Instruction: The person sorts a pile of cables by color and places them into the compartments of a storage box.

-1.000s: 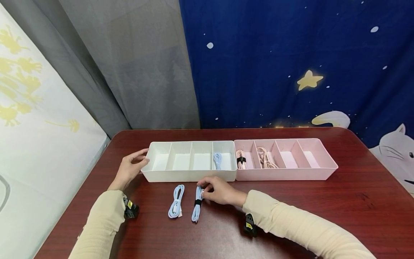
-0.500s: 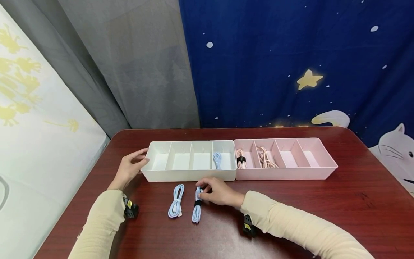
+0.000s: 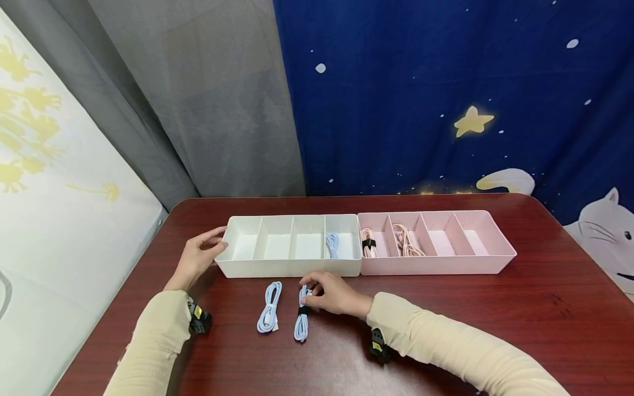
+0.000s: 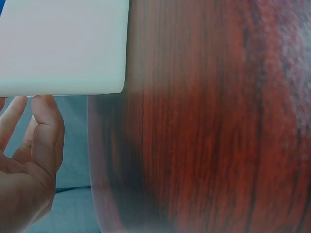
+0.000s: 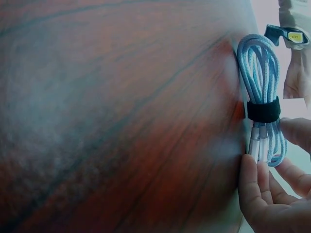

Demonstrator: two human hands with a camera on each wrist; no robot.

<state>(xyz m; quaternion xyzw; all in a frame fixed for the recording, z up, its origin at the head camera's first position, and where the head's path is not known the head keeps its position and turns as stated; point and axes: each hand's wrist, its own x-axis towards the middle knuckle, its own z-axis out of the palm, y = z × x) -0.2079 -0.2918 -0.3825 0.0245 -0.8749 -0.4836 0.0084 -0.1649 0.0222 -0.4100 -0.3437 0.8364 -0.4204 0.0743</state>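
My right hand [image 3: 334, 293] holds a coiled light-blue cable [image 3: 301, 325] bound with a black strap, thumb on one side and fingers on the other. In the right wrist view the strap [image 5: 264, 110] and two pale plug ends [image 5: 259, 141] show near the fingertips. A second light-blue cable coil [image 3: 269, 308], without a black strap, lies to its left on the table. My left hand [image 3: 195, 258] touches the left end of the white divided box [image 3: 287, 269]; its fingertips meet the end wall in the left wrist view.
A pink divided box [image 3: 436, 267] adjoins the white one on the right, holding a strapped pink cable [image 3: 369, 243] and a loose pink cable [image 3: 408, 245] in its left compartments. A blue cable [image 3: 333, 245] lies in the white box's rightmost compartment. Curtains hang behind the table [image 3: 470, 319].
My right hand has shifted very slightly left with the strapped blue cable, whose lower end swung a little right. The left hand and both boxes stay in place.
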